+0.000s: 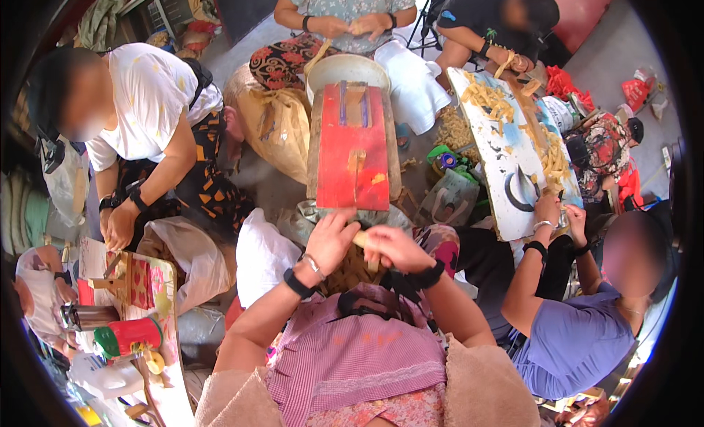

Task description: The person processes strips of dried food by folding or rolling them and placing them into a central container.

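Observation:
My left hand [331, 237] is over my lap, just below the near end of a red board [352, 152], its fingers bent and partly blurred. Close at its right, my right hand [397, 248] is closed around a small pale yellowish piece [360, 239], whose end points towards my left hand. Whether my left fingers also grip it I cannot tell. The red board lies on a wider wooden plank and carries a small wooden block [356, 160] and purple strips near its far end. Below my hands, brownish pieces lie in a bag.
Beyond the board stands a white bucket [324, 69], with a person seated behind it. Other people work at left and right. A white board [489, 146] with pale strips is at the right, a patterned board [170, 317] with a red jar [137, 337] at the left.

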Demonstrator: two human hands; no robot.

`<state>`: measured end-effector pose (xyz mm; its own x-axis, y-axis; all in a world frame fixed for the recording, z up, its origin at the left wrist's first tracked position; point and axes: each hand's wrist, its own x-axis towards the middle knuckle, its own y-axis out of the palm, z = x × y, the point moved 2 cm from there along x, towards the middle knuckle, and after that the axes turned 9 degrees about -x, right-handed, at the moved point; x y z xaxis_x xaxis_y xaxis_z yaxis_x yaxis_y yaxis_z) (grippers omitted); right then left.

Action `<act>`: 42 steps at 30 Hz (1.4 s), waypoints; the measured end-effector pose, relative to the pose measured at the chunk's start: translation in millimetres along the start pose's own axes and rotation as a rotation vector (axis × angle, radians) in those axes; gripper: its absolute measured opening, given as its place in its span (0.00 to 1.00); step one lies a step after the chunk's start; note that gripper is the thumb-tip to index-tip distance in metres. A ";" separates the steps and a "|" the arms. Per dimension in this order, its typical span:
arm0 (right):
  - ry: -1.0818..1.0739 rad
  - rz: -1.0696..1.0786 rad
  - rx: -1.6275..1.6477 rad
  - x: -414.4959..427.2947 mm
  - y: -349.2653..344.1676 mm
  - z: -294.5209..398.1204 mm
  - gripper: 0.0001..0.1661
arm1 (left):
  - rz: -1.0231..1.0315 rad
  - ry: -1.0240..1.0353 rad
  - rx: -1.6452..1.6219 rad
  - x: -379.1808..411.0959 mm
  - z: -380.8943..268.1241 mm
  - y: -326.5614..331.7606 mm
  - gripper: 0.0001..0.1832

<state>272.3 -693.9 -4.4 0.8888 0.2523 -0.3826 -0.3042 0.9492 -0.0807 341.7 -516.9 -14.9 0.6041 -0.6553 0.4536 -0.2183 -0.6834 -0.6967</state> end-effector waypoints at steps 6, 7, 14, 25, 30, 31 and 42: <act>-0.010 0.224 0.438 -37.0 -0.8 -9.6 0.11 | 0.369 -0.681 -0.525 -35.3 -1.8 10.7 0.11; -0.082 0.259 0.490 -32.7 -2.2 -12.7 0.09 | 0.514 -0.756 -0.758 -50.4 -3.3 20.3 0.13; -0.349 -0.237 -0.835 -58.6 -14.8 55.6 0.12 | 0.026 -0.241 -0.052 -25.1 -29.0 -45.8 0.15; -1.071 -0.158 0.248 -143.9 -17.6 210.1 0.02 | 0.105 -0.132 -0.904 44.4 -111.1 -95.1 0.27; -0.733 -0.305 0.004 -130.7 -12.0 194.4 0.06 | 0.208 -0.083 -0.680 -9.2 -80.3 -21.0 0.14; -0.387 -0.265 -0.032 -123.6 -15.5 179.9 0.08 | 0.124 -0.123 -0.456 -22.5 -75.0 -23.8 0.11; -0.034 0.083 -0.106 -64.6 26.5 54.8 0.15 | 0.079 -0.168 -0.144 -4.2 -78.3 -43.5 0.19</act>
<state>225.6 -674.8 68.6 0.8698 0.3366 -0.3608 -0.4097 0.9001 -0.1480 288.6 -509.6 57.1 0.6971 -0.6539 0.2940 -0.3696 -0.6791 -0.6341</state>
